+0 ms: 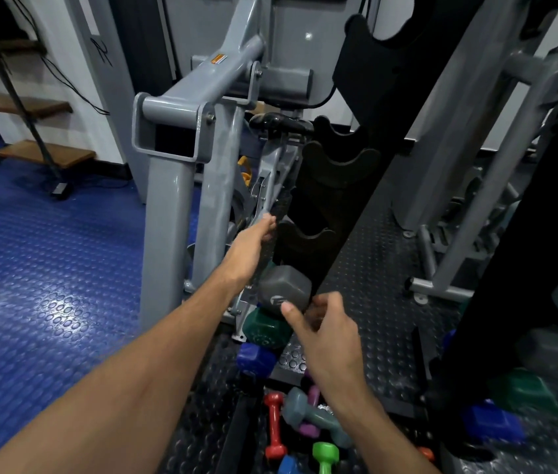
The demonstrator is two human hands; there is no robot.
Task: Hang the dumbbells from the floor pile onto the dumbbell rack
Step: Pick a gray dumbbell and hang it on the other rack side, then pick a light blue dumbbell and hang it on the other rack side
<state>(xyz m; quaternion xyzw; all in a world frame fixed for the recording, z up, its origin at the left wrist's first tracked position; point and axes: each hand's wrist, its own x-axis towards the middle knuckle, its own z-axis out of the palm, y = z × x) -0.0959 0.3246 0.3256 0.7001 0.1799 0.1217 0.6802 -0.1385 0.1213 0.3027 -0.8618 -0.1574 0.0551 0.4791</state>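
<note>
At frame centre, a left hand [257, 239] steadies the black dumbbell rack [335, 172], its grip closed on the edge, while the right hand [325, 331], fingers apart, hovers beside a grey dumbbell [284, 289] racked low. Poorly seated, it could roll onto the floor pile [305, 429].

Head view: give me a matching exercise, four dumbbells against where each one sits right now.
Things:
1. grey hex dumbbell
2. dark green hex dumbbell
3. red slim dumbbell
4. bright green dumbbell

Places:
A. on the floor pile, nearest the bottom edge of the view
B. on the black rack, topmost of the hung ones, by the right hand
C. on the floor pile, at its left side
D. on the rack, just below the grey one

Pairs: 1-B, 2-D, 3-C, 4-A
</note>
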